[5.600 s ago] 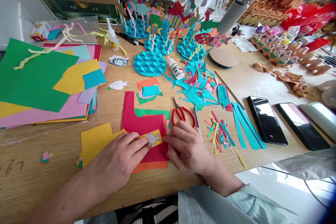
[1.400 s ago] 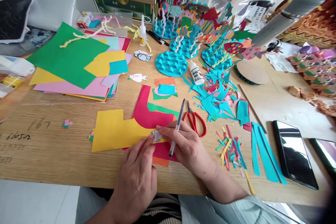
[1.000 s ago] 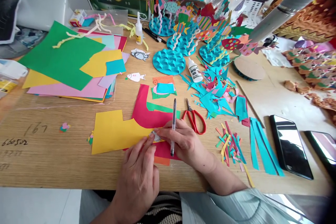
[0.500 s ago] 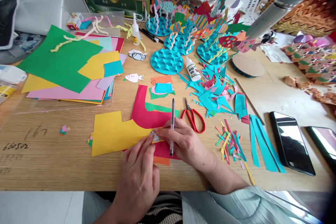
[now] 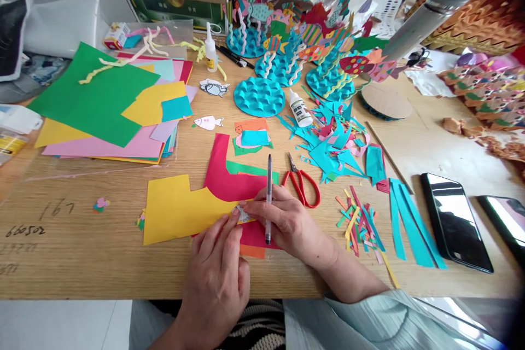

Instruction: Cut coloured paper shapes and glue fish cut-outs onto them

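At the far left, your stack of coloured paper sheets (image 5: 96, 139) lies topped by a green sheet (image 5: 82, 98), with a loose white paper fish (image 5: 208, 123) just to its right and a grey-patterned paper fish (image 5: 214, 87) further up the wooden table (image 5: 69, 262).

Your left hand (image 5: 217, 268) comes up from the table edge with its fingers closed in on a small grey-and-white paper piece (image 5: 241, 214). That piece sits at the edge of a yellow paper sheet (image 5: 176, 213) and is mostly hidden, so you can't make out its shape. Your right hand (image 5: 291, 224) curls around a pen (image 5: 269, 197), pointing it upward, and its fingertips (image 5: 250, 203) press at the same piece.

Beyond them, the blue scalloped disc (image 5: 259, 97) carries no fish, while the three discs behind it are crowded with standing fish and curled strips. Red-handled scissors (image 5: 301, 188) rest beside your right hand, and teal offcuts (image 5: 330, 153) lie heaped to their right, already cut.
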The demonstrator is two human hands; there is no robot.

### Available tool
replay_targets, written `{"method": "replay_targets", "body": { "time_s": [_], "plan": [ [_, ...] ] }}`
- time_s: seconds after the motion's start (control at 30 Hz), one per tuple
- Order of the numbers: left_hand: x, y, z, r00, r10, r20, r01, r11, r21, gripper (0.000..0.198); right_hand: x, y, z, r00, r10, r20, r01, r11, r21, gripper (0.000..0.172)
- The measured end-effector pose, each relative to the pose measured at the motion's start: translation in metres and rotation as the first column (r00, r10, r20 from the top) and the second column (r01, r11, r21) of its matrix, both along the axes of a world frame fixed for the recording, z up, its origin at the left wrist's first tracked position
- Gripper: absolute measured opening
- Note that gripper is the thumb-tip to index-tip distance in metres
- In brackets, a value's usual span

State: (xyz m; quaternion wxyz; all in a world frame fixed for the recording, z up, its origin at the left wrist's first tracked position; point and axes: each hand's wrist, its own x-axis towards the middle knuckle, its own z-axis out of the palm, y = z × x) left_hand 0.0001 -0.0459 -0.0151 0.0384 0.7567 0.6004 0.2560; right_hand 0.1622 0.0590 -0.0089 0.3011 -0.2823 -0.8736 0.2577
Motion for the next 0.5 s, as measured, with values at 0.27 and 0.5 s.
{"method": "replay_targets", "body": {
  "time_s": [0.27,0.5],
  "plan": [
    [-0.0004,0.0003,-0.0006,1.000,-0.005,-0.014,0.005,1.000,-0.010,0.044,0.0000,-0.0007,0.0002,0.999,-0.016,0.028,0.015,1.000,0.014,0.024],
    [-0.0007,0.0002,-0.0013,0.997,-0.033,-0.071,0.034,0.999,0.005,0.045,0.0001,-0.0005,0.0004,0.999,-0.008,0.037,0.007,1.000,0.010,0.023]
  ]
}}
